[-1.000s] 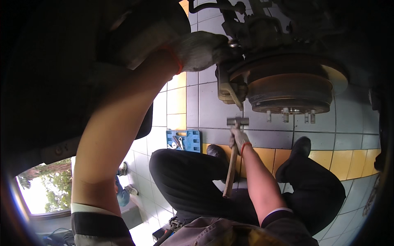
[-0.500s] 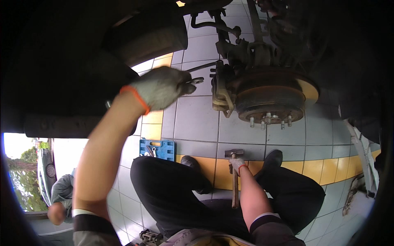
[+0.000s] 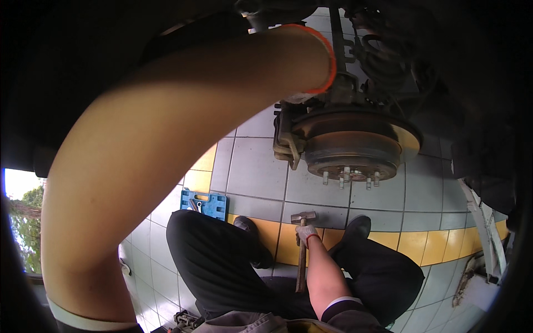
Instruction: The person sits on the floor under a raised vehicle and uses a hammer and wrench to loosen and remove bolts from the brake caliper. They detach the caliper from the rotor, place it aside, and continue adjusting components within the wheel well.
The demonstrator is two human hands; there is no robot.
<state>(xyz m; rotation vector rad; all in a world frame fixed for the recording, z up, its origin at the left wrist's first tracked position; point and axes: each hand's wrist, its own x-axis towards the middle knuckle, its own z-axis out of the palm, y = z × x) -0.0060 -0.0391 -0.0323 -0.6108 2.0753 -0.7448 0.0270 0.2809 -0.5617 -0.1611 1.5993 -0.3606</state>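
Clearly we are in the middle of work on the wheel hub, not at its end. Our right hand [image 3: 306,232], in a light glove with an orange cuff, has its fingers closed around the wooden handle of the hammer [image 3: 302,250], close under the metal head; the head points up and stands well below the brake disc [image 3: 355,145], apart from it. Our left hand is not visible: only the forearm and the orange glove cuff [image 3: 327,61] show, reaching up above the brake assembly into the dark area near the coil spring [image 3: 383,66], so we cannot tell if those fingers are open or holding something. The wheel is already off, because the disc and the wheel studs [image 3: 347,177] are bare, with no nuts on them. The brake caliper [image 3: 287,141] sits on the left edge of the disc, just below the left cuff, and looks still mounted; the disc is still on the hub too. So we judge the opening steps as done and the loosening or removing of the brake parts as still left. Lower left of the right fingers, near our knee, a blue tool case [image 3: 204,203] lies open on the tiled floor [image 3: 255,177].
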